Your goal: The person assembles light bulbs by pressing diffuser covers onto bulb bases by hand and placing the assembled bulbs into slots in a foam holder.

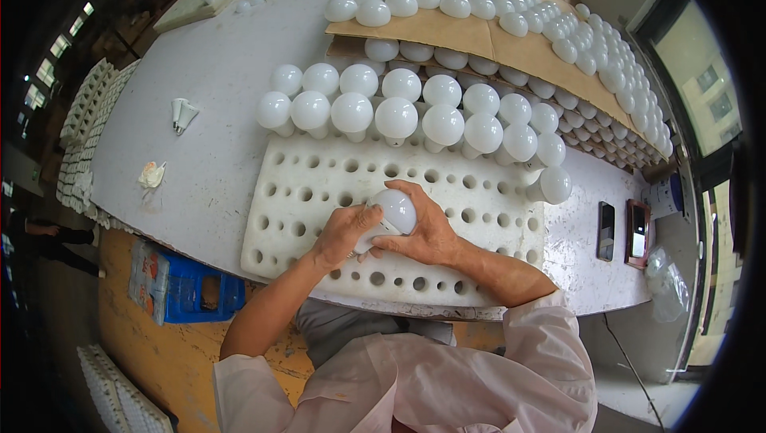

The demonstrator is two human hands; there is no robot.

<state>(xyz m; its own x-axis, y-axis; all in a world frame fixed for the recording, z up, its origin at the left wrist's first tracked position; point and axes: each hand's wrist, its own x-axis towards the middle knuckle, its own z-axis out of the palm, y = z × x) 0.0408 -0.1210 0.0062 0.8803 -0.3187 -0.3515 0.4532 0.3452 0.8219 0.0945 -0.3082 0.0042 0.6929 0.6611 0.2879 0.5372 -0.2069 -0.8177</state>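
Both my hands are closed around one white light bulb, held tilted above a white foam tray with rows of round holes. My left hand grips the bulb's lower body from the left. My right hand wraps its globe from the right, thumb across the front. The bulb's base end is mostly hidden by my fingers. At the tray's far side, several white bulbs stand upright in two rows, globes up. Another bulb sits at the right end, near the tray's corner.
Stacked layers of bulbs with cardboard sheets rise at the back right. Two small bulbs and a crumpled scrap lie on the table's left. A phone and a brown-framed device lie at right. A blue crate stands below the left edge.
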